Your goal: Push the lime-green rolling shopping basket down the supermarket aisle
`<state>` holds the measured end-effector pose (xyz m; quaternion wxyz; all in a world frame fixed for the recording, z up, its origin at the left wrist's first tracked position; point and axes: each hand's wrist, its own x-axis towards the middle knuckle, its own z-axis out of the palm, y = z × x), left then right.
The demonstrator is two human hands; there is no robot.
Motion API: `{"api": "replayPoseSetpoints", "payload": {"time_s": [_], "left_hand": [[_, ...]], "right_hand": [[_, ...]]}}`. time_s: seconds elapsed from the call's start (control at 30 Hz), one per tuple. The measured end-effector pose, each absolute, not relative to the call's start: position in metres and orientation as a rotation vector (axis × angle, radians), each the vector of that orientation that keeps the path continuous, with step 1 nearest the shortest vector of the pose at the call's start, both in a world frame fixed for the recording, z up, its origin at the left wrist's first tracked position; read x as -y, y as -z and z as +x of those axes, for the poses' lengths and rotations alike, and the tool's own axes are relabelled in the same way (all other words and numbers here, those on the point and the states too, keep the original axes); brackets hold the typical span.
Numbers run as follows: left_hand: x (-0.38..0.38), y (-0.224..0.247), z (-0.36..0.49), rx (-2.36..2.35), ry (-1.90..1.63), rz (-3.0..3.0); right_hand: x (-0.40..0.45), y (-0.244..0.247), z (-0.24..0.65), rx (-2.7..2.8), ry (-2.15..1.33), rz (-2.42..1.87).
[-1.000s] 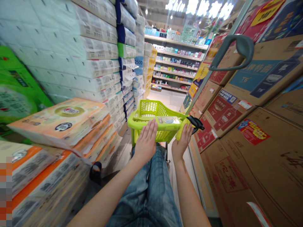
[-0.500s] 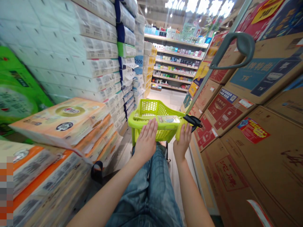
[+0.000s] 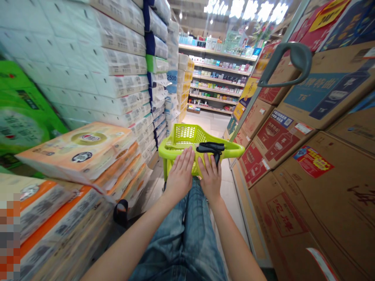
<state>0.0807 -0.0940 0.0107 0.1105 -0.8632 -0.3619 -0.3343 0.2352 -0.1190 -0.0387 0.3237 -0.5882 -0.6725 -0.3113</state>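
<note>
A lime-green plastic shopping basket stands on a wheeled cart in front of me. My left hand lies over its near rim, fingers pointing forward. Just beside it, my right hand also rests on the rim, under a black handle grip. That grip sits on a lime-green basket handle folded across the top. The small packet seen before is hidden or out of view. My jeans-clad legs lie below my hands.
Tall stacks of wrapped tissue packs line the left, and brown cardboard cartons line the right. A grey curved handle juts out above the cartons. Stocked shelves stand ahead, past a tiled aisle floor.
The lime handle with its black grip has swung from the right side onto the basket's top. My right hand has moved left toward my left hand. The packet no longer shows.
</note>
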Motion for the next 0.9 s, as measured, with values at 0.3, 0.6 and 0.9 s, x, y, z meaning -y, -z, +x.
{"api": "replayPoseSetpoints", "payload": {"time_s": [0.3, 0.6, 0.9], "left_hand": [[0.095, -0.009, 0.086, 1.088, 0.998, -2.534], [0.094, -0.011, 0.081, 1.061, 0.965, -2.535], [0.093, -0.008, 0.085, 1.085, 0.995, -2.539]], "right_hand": [[0.117, 0.031, 0.266, 1.287, 0.643, -1.629], [0.115, 0.045, 0.234, 1.711, 0.859, -1.530], [0.118, 0.034, 0.245, 1.304, 0.582, -1.612]]}}
